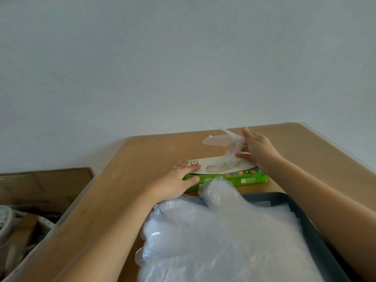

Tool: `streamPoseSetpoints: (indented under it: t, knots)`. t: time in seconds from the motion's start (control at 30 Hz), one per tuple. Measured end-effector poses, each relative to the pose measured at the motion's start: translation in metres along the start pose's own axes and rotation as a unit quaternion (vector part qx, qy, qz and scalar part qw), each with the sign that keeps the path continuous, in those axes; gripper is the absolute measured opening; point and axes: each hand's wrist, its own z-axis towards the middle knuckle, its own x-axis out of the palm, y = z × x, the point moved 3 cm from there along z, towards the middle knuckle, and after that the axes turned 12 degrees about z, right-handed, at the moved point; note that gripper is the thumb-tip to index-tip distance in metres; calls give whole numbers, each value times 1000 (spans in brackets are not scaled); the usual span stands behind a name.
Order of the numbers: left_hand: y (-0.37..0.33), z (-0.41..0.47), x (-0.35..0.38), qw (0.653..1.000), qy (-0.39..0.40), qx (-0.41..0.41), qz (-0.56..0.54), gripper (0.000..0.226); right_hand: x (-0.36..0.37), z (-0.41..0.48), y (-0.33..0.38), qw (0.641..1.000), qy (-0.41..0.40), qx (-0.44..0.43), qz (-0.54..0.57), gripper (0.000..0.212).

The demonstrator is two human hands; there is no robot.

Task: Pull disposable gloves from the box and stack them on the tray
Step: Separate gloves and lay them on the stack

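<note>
Gloves (pixel 223 237) heaped on one tray (pixel 309 218); left hand (pixel 179 180) flat on one box (pixel 225 171), right hand (pixel 256 147) pinching one glove (pixel 223 139)

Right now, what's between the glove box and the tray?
Head view: a narrow strip of bare table on the right; on the left the glove pile spills over the tray rim, against the box.

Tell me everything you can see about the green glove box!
The green glove box is a long, flat carton lying on the brown table, just beyond the dark tray. Its sides are bright green with small coloured icons; its top is white with an opening. A clear plastic glove is coming up out of that opening, pinched by the right hand. The left hand presses on the box's left end.
</note>
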Motion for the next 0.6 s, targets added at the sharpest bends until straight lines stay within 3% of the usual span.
streamPoseSetpoints:
  t: [0.03, 0.1, 0.17, 0.2, 0.27, 0.4, 0.5, 0.6]
  knots:
    - [0, 1, 0, 1000, -2, 1, -2, 49, 4, -4, 4, 997, 27, -17, -68, 53]
    - [0, 2, 2, 1000, -5, 2, -7, 49, 14, -15, 10, 974, 81, -74, -197, 49]
    - [0, 3, 2, 1000, -8, 4, -10, 49, 15, -16, 11, 940, 58, -150, -302, 43]
    - [0, 2, 2, 1000, -8, 6, -11, 49, 13, -14, 11, 934, 34, -169, -312, 30]
    - [1, 2, 1, 1000, -4, 10, -13, 49, 12, -15, 15, 943, 17, -180, -280, 9]
    - [6, 3, -5, 1000, -5, 9, -28, 51, 10, -13, 22, 954, 1, -167, -250, 16]
    - [6, 2, -9, 999, -12, 7, -34, 52, 5, -7, 20, 988, 35, -89, -118, 14]
    - [-3, 0, -18, 1000, -18, -4, -12, 51, 6, -9, 20, 994, 101, -17, 30, 12]
